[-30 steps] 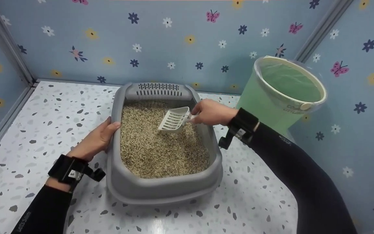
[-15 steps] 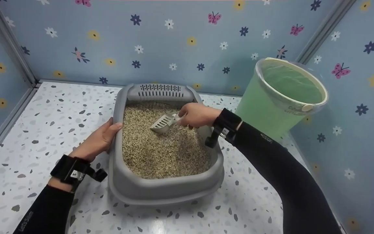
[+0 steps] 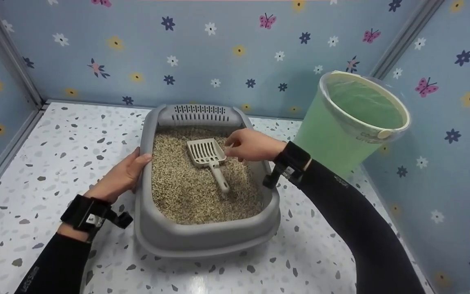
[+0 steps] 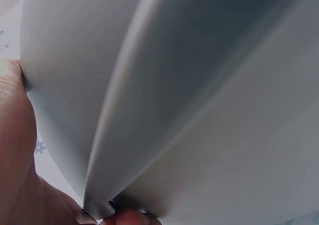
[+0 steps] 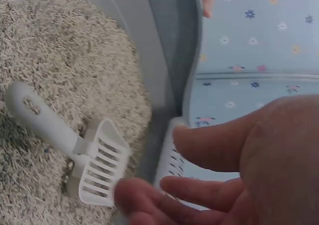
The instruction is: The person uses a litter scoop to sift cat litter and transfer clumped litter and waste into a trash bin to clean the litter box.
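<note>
A grey litter box [image 3: 210,239] filled with tan pellet litter [image 3: 190,196] stands on the table in the head view. My left hand [image 3: 123,173] grips its left rim, thumb on top. The left wrist view shows fingertips curled under the edge of the box wall [image 4: 234,150]. Lying on the litter is a slotted, off-white litter scoop [image 3: 213,164], its handle pointing toward me. My right hand [image 3: 255,145] hovers just right of the scoop's head, holding nothing. Thumb and fingers of that hand [image 5: 239,170] are spread apart in the right wrist view, with the scoop [image 5: 82,158] beyond the fingertips.
A pale green bin [image 3: 329,143] lined with a clear bag stands behind my right arm. Blue flower-patterned panels [image 3: 227,53] enclose the back and both sides. Speckled white tabletop [image 3: 55,163] surrounds the box.
My right hand lowered the scoop from the air onto the litter and let go of it. The scoop has turned so its handle points toward me. My left hand stays on the rim.
</note>
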The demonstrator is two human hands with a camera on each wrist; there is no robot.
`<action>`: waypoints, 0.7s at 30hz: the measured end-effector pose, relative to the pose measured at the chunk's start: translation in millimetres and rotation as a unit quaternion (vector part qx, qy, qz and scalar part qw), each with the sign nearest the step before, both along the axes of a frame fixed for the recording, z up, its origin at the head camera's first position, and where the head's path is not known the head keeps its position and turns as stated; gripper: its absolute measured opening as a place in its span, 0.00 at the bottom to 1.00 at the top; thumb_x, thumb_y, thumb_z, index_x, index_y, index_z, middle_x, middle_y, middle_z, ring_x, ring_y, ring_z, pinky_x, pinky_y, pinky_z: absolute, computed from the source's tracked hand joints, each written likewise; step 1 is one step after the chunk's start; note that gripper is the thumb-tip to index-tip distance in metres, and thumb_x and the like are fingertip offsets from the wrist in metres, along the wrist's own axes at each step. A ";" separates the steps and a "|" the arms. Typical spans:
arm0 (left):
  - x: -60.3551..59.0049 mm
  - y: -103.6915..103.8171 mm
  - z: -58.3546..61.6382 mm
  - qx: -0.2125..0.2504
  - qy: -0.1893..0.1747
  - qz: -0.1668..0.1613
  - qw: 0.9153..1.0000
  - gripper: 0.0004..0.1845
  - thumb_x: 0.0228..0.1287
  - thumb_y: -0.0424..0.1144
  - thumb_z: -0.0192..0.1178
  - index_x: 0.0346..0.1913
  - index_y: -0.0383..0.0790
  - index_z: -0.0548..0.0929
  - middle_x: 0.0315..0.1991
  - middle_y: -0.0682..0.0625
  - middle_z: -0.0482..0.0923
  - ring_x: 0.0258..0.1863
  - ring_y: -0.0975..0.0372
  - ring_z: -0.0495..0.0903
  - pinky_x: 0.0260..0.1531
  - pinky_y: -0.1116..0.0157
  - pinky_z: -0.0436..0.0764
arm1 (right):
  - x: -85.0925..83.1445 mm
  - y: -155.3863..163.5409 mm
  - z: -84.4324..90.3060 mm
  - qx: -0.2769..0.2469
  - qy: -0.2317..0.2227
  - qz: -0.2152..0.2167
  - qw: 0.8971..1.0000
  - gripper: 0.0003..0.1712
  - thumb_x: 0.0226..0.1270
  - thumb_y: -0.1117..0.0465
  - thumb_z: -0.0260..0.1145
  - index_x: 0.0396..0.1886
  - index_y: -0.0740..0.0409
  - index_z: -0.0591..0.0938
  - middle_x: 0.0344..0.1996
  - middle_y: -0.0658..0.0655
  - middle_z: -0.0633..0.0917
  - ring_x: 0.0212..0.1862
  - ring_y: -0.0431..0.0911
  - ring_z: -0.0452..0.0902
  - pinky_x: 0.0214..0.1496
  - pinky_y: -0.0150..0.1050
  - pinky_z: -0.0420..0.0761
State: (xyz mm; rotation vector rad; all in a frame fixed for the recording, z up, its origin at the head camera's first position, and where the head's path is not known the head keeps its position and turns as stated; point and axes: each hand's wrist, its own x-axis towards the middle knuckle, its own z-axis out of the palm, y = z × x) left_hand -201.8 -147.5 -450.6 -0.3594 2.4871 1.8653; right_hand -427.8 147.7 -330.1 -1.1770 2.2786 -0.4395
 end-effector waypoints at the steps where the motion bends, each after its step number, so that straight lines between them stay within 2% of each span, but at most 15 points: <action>1: 0.1 0.3 0.3 0.000 0.000 0.000 1.000 0.47 0.87 0.72 0.40 0.94 0.55 0.40 0.45 0.40 0.77 0.34 0.52 0.76 0.34 0.59 0.81 | -3.4 5.0 1.1 -0.020 -0.004 -0.014 1.000 0.24 0.86 0.53 0.68 0.71 0.61 0.84 0.53 0.56 0.91 0.46 0.50 0.89 0.52 0.45 0.87; 4: 0.1 0.2 0.0 0.000 0.000 0.000 1.000 0.47 0.87 0.72 0.40 0.94 0.55 0.39 0.44 0.40 0.77 0.34 0.52 0.76 0.34 0.59 0.81 | -17.6 23.4 2.1 -0.097 -0.029 -0.068 0.993 0.21 0.85 0.54 0.69 0.67 0.61 0.87 0.48 0.54 0.91 0.45 0.51 0.87 0.48 0.42 0.86; 7: 0.3 -0.5 0.0 0.001 0.002 -0.001 1.000 0.46 0.87 0.71 0.40 0.94 0.55 0.39 0.44 0.41 0.76 0.32 0.53 0.75 0.32 0.59 0.81 | -35.7 43.0 -3.2 -0.178 -0.064 -0.121 0.975 0.18 0.85 0.56 0.69 0.63 0.63 0.90 0.42 0.56 0.90 0.38 0.48 0.84 0.39 0.36 0.81; 9: -0.1 -0.5 0.3 0.005 0.005 -0.001 1.000 0.46 0.87 0.70 0.40 0.94 0.54 0.39 0.43 0.41 0.75 0.31 0.55 0.74 0.30 0.59 0.80 | -47.0 55.4 -12.2 -0.214 -0.072 -0.157 0.961 0.18 0.85 0.56 0.70 0.60 0.64 0.91 0.38 0.55 0.89 0.33 0.43 0.80 0.34 0.33 0.78; 12: -0.2 -0.1 1.3 0.011 0.010 -0.002 1.000 0.46 0.87 0.69 0.41 0.94 0.53 0.40 0.41 0.42 0.75 0.30 0.55 0.75 0.28 0.59 0.81 | -61.2 70.4 -34.2 -0.228 -0.067 -0.195 0.952 0.17 0.85 0.55 0.70 0.56 0.65 0.92 0.35 0.54 0.88 0.29 0.41 0.77 0.31 0.32 0.77; 15: 0.3 -1.0 0.9 0.012 0.009 -0.003 1.000 0.46 0.87 0.69 0.40 0.94 0.53 0.40 0.42 0.41 0.75 0.32 0.53 0.78 0.30 0.57 0.82 | -71.0 80.8 -62.4 -0.221 -0.080 -0.216 0.948 0.17 0.86 0.53 0.69 0.52 0.62 0.93 0.33 0.54 0.87 0.28 0.41 0.78 0.30 0.33 0.77; 17: 0.9 -1.8 0.8 0.016 0.008 -0.007 1.000 0.46 0.88 0.70 0.40 0.94 0.52 0.40 0.44 0.40 0.76 0.35 0.51 0.81 0.32 0.56 0.85 | -74.7 84.3 -80.9 -0.226 -0.119 -0.221 0.941 0.18 0.87 0.52 0.67 0.47 0.63 0.92 0.31 0.55 0.85 0.27 0.42 0.77 0.29 0.33 0.75; 21: 3.5 -2.2 4.6 0.037 0.003 -0.039 0.999 0.46 0.89 0.69 0.39 0.91 0.39 0.51 0.51 0.34 0.81 0.43 0.44 0.87 0.37 0.49 0.91 | -74.9 87.2 -109.5 -0.245 -0.203 -0.225 0.921 0.21 0.90 0.52 0.63 0.36 0.61 0.87 0.23 0.52 0.77 0.23 0.41 0.70 0.27 0.34 0.69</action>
